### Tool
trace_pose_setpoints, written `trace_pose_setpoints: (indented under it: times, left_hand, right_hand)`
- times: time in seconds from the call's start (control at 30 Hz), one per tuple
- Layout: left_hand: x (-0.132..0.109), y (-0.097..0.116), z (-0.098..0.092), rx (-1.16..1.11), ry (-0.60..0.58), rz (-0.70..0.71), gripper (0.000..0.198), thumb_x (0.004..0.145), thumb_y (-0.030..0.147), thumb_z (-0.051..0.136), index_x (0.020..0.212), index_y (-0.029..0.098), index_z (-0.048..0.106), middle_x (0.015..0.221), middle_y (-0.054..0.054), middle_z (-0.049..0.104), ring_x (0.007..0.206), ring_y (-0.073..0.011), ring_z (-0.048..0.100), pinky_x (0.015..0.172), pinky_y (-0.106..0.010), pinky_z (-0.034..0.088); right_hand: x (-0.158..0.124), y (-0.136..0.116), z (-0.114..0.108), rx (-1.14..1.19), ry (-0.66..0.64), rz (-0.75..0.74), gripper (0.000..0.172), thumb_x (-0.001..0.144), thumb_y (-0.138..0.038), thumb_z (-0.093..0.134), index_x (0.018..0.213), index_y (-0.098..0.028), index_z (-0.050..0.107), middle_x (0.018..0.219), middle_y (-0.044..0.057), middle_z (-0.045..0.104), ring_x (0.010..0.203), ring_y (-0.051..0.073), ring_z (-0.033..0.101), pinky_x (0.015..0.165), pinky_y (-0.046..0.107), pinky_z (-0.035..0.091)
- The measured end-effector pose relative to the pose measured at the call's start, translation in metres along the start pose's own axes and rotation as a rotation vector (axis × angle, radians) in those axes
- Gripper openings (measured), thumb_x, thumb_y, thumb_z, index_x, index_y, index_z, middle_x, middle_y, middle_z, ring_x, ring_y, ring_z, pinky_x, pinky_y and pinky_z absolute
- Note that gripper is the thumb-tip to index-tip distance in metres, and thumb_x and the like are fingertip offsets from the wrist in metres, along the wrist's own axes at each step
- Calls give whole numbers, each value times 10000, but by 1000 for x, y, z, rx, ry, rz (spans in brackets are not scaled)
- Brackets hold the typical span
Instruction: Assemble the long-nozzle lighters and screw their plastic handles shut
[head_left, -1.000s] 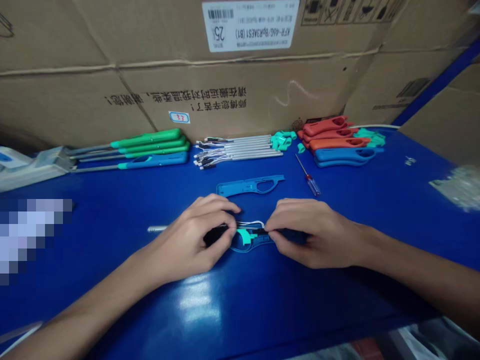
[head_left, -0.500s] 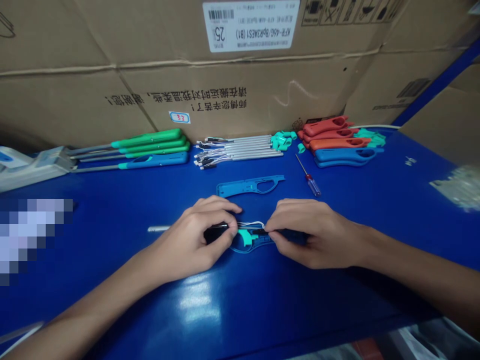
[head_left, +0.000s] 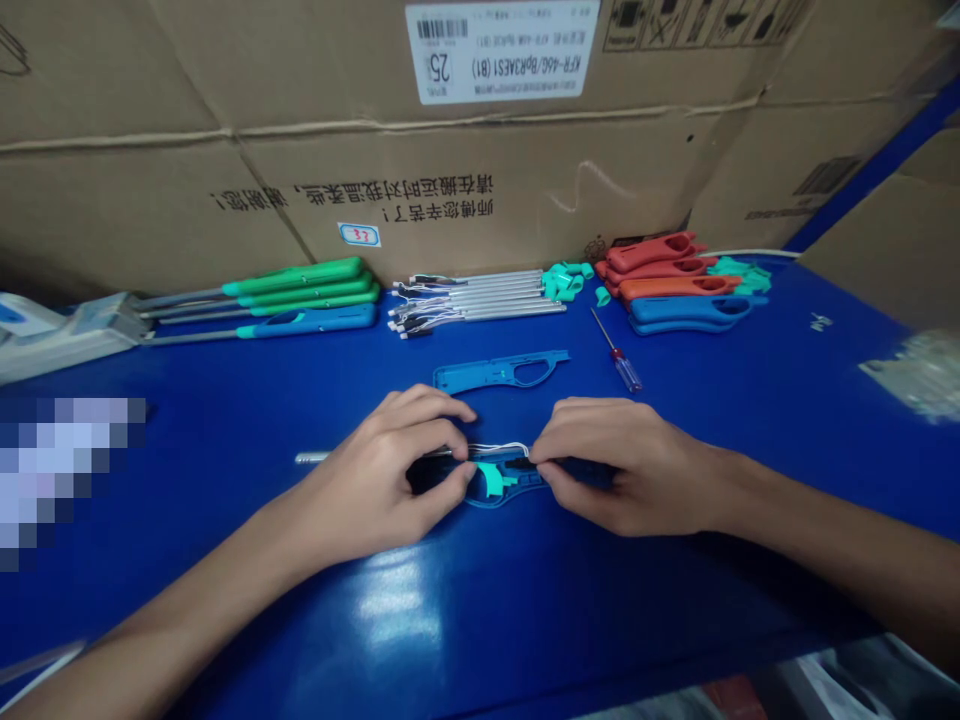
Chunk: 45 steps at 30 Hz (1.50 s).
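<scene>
Between my hands lies a blue lighter handle half (head_left: 491, 502), open side up, with a teal trigger (head_left: 492, 479) in it. A metal lighter tube (head_left: 311, 458) sticks out to the left past my left hand (head_left: 397, 465). That hand's thumb and index finger curl around the tube and shell near the trigger, their tips slightly apart. My right hand (head_left: 622, 465) pinches a small black part (head_left: 519, 463) at the shell's right side, where white wires (head_left: 510, 447) loop in. Its fingers hide most of that part. Another blue handle half (head_left: 487, 373) lies just beyond.
Behind are finished-looking lighters (head_left: 307, 290), metal tubes with wires (head_left: 502, 297), teal caps (head_left: 566, 282) and red, orange and blue handle shells (head_left: 675, 280). A screwdriver (head_left: 624, 367) lies right of centre. A cardboard wall (head_left: 300, 90) closes off the back of the blue table (head_left: 525, 610).
My left index finger and thumb have parted slightly, showing more of the teal trigger and shell. My right hand keeps its pinch in the same place.
</scene>
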<state>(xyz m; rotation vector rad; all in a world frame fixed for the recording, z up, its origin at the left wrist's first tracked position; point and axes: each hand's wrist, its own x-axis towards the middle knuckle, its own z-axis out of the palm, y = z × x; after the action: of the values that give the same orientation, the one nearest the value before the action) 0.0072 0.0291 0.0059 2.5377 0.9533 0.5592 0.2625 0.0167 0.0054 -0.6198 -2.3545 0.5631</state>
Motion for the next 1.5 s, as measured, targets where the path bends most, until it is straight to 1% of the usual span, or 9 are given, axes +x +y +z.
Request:
trace_pose_setpoints:
  times: [0.17, 0.4, 0.6, 0.8, 1.0, 1.23, 1.5]
  left_hand:
    - [0, 1, -2, 5, 3, 52, 108, 896, 176, 549, 852, 190, 647, 1140, -77, 668, 1114, -249, 591, 935, -463, 482]
    - [0, -1, -3, 14, -4, 77, 135, 919, 168, 534, 860, 186, 654, 1141, -83, 666, 1110, -243, 589, 937, -438, 477]
    - [1, -3, -3, -22, -5, 77, 144, 933, 164, 518, 886, 189, 651, 1133, -79, 680, 1111, -227, 603, 949, -413, 481]
    - [0, -3, -1, -46, 1, 58, 138, 921, 167, 535, 873, 190, 662, 1142, -77, 686, 1105, -235, 615, 955, -434, 481]
    - [0, -2, -1, -71, 12, 20, 144, 920, 168, 533, 861, 194, 662, 1139, -75, 690, 1093, -231, 625, 946, -424, 487]
    - [-1, -1, -3, -20, -37, 73, 157, 947, 168, 512, 894, 192, 658, 1178, -85, 672, 1143, -239, 576, 965, -446, 471]
    - [2, -1, -4, -24, -53, 121, 173, 966, 163, 495, 945, 183, 665, 1181, -99, 664, 1133, -229, 565, 960, -412, 483]
  right_hand:
    - [0, 0, 0, -2, -8, 7, 131, 864, -24, 571, 885, -111, 668, 768, 62, 676, 712, 137, 586, 694, 255, 481]
    - [-1, -1, 0, -8, -1, 12, 148, 884, -49, 546, 897, -152, 651, 768, 42, 676, 710, 133, 586, 690, 251, 488]
    - [0, -1, -1, -16, -15, 29, 151, 883, -52, 540, 897, -152, 653, 780, 42, 682, 722, 132, 598, 705, 248, 495]
    - [0, 0, -1, -14, -11, 29, 157, 875, -45, 542, 902, -156, 651, 780, 43, 681, 716, 134, 597, 695, 247, 489]
    - [0, -1, -1, -14, -7, 18, 138, 875, -47, 556, 891, -144, 653, 771, 51, 676, 717, 137, 593, 697, 251, 485]
    - [0, 0, 0, -15, -6, 24, 153, 882, -51, 542, 900, -158, 650, 777, 44, 683, 716, 134, 597, 697, 249, 492]
    - [0, -1, 0, -8, -8, 24, 153, 871, -39, 546, 887, -150, 651, 773, 50, 681, 711, 137, 594, 691, 252, 489]
